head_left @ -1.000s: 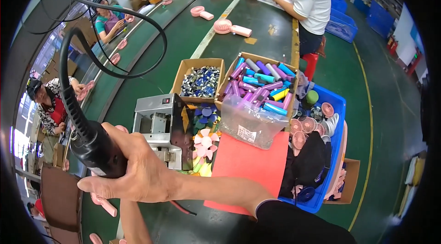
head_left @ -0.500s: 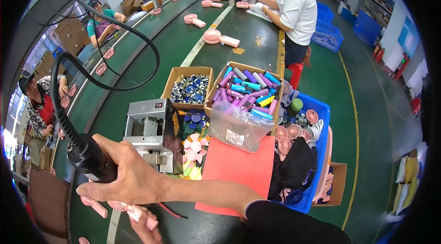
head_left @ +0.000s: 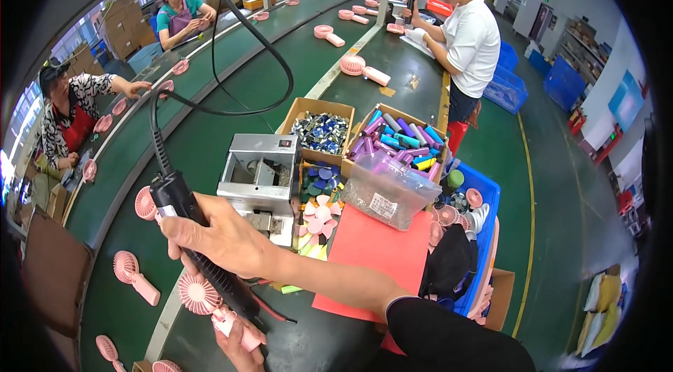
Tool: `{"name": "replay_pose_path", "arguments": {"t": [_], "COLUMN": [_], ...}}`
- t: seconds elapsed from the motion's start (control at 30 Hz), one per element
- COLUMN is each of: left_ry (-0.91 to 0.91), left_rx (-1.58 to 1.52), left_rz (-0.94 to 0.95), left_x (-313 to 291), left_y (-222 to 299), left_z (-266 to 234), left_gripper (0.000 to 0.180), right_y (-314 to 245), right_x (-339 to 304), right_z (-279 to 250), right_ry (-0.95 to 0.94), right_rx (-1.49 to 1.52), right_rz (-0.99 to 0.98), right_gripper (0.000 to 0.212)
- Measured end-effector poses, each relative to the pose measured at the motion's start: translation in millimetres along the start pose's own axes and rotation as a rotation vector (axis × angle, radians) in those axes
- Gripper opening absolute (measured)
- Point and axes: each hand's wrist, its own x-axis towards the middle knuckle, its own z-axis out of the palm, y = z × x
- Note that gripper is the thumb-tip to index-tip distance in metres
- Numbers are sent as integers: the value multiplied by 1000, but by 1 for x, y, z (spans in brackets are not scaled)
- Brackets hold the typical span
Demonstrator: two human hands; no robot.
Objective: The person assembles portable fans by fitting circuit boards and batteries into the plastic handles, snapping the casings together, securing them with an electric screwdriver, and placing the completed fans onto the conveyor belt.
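My right hand (head_left: 228,235) is wrapped around a black corded electric screwdriver (head_left: 179,195). The tool slants down to the right, and its lower end reaches close beside a pink handheld fan (head_left: 198,293). Gripping that fan by its handle is my left hand (head_left: 242,352), low in the picture. The fan's round grille shows beyond the fingers; the screwdriver partly covers it. I cannot make out whether the bit touches the handle. Left of my hands, another pink fan (head_left: 137,278) lies on the green conveyor belt, and a further pink fan head (head_left: 146,204) shows behind the screwdriver.
Ahead stand a metal machine (head_left: 259,170), a box of small parts (head_left: 321,127), a box of battery cells (head_left: 399,135) and a clear bag (head_left: 389,193). A red sheet (head_left: 375,260) and blue crate (head_left: 487,197) lie right. Co-workers (head_left: 471,39) sit along the belt.
The view has shifted, so the bench things sit farther right. The screwdriver now shows lengthwise, slanting down by the fan in my left hand. A co-worker at left now reaches toward the belt.
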Motion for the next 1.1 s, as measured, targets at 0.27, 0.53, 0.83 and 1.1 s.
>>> {"name": "replay_pose_path", "arguments": {"t": [0.27, 0.53, 0.83, 1.1], "left_ry": [6, 33, -1, 62], "left_rx": [-12, -61, -38, -56], "left_rz": [17, -40, -41, -158], "left_x": [3, 1, 0, 4], "left_y": [1, 1, -6, 1], "left_z": [4, 2, -1, 13], "left_gripper": [32, 45, 49, 49], "right_y": [19, 41, 42, 9], "right_x": [6, 1, -5, -2], "right_z": [7, 19, 16, -1], "right_ry": [-83, -235, -317, -235], "right_rx": [60, 212, 143, -136], "right_rz": [243, 269, 277, 149], "right_gripper": [53, 43, 59, 38]}}
